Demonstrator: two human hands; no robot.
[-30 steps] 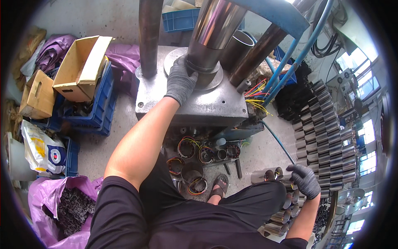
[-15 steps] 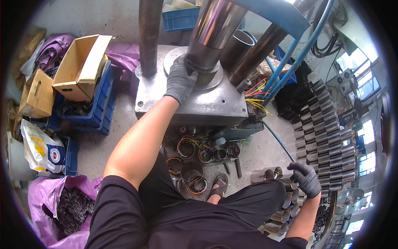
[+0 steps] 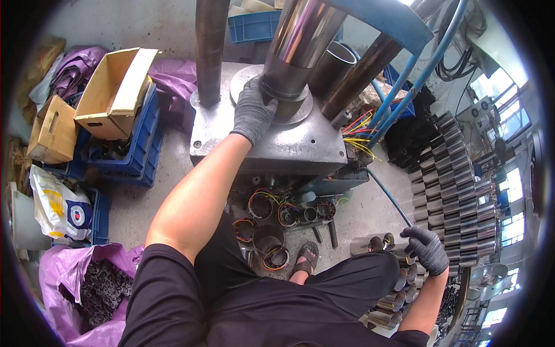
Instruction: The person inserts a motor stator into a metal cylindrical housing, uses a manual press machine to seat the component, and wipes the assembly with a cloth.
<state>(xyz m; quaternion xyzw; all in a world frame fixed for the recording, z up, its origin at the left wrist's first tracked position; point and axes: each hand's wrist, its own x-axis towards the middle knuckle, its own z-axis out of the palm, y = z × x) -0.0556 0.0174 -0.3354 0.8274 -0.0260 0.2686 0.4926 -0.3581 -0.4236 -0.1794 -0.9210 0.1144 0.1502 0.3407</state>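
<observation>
My left hand (image 3: 253, 114), in a dark grey glove, is pressed round the lower left side of a shiny metal cylinder (image 3: 286, 78). Its thumb lies along the front of the cylinder, and the other fingertips are partly hidden. The cylinder stands over a round plate (image 3: 300, 117) on the thick steel table (image 3: 272, 147) of a press. Off to the right, my right hand (image 3: 426, 250), gloved too, has curled fingers at the end of a thin blue lever (image 3: 388, 195) that slants out from the press.
Steel posts (image 3: 209, 55) flank the cylinder. Wound stators (image 3: 288, 214) with coloured wires lie on the floor below the press. Stacked metal sleeves (image 3: 457, 196) line the right side. Blue crates (image 3: 149, 136), cardboard boxes (image 3: 107, 113) and a purple sack (image 3: 60, 274) of dark parts stand left.
</observation>
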